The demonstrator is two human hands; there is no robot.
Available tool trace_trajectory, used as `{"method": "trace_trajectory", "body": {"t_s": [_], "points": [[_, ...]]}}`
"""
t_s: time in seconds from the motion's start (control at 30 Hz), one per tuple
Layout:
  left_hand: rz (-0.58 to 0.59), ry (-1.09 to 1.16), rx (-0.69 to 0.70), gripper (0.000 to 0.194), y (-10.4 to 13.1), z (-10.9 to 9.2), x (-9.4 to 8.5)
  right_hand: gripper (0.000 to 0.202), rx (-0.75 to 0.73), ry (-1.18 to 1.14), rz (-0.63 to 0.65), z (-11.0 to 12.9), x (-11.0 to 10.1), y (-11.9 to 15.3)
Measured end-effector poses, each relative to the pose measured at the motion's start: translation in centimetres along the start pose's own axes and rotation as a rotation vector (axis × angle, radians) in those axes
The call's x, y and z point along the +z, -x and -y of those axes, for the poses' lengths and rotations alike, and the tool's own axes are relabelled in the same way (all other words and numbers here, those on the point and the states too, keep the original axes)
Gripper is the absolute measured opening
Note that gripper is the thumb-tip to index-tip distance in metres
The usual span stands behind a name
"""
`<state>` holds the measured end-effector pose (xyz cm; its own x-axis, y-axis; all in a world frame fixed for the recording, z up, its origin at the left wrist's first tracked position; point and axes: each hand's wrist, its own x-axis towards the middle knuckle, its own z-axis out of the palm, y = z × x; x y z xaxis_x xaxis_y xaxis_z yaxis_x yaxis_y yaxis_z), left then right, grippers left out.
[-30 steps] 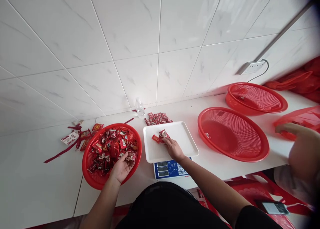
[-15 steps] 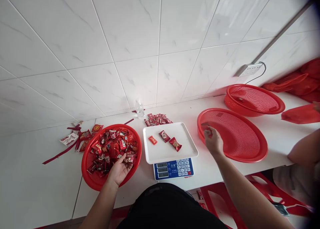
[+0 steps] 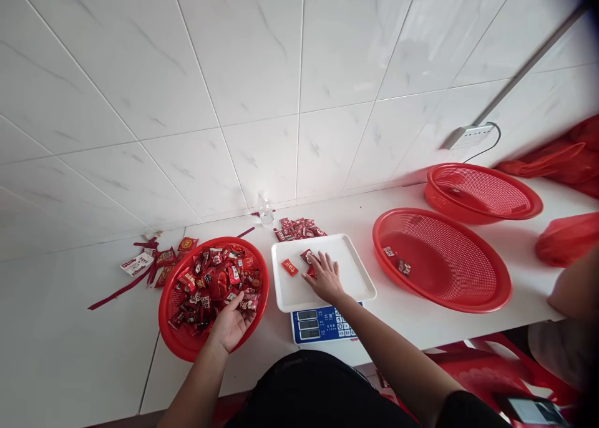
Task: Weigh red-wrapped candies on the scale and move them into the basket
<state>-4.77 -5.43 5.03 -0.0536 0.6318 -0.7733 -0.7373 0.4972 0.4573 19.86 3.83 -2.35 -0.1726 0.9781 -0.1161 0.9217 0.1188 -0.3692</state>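
Observation:
My left hand (image 3: 233, 324) rests palm up at the near right edge of a red basket (image 3: 166, 328) full of red-wrapped sweets (image 3: 218, 284); its fingers curl around a pink-red packet (image 3: 250, 301). Over the white tray (image 3: 355, 284) of a blue scale (image 3: 322, 324), my right hand (image 3: 326, 278) has its fingers spread above two dark red packets, partly hiding them. A small orange-red packet (image 3: 289, 267) lies to their left on the tray. Two small packets (image 3: 403, 267) sit inside the nearer red basket (image 3: 458, 259) on the right.
Behind the tray are a pile of small red packets (image 3: 299, 229) and a clear bottle (image 3: 266, 209). Loose packets, a card (image 3: 136, 264) and a ribbon lie left. Another red basket (image 3: 486, 191) stands back right, near red bags (image 3: 561, 160) and a person's arm (image 3: 575, 284).
My right hand has moved left from the nearer right basket to the scale tray, and its fingers have spread. Small packets now show in that basket. My left hand stays at its basket.

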Motion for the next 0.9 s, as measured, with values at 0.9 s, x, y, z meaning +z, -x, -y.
{"method": "trace_trajectory", "body": {"t_s": [0.9], "points": [[-0.044,-0.037,0.011,0.012,1.1,1.0,-0.4,0.057,0.18,-0.643,-0.358,-6.2,-4.2,-0.5]]}}
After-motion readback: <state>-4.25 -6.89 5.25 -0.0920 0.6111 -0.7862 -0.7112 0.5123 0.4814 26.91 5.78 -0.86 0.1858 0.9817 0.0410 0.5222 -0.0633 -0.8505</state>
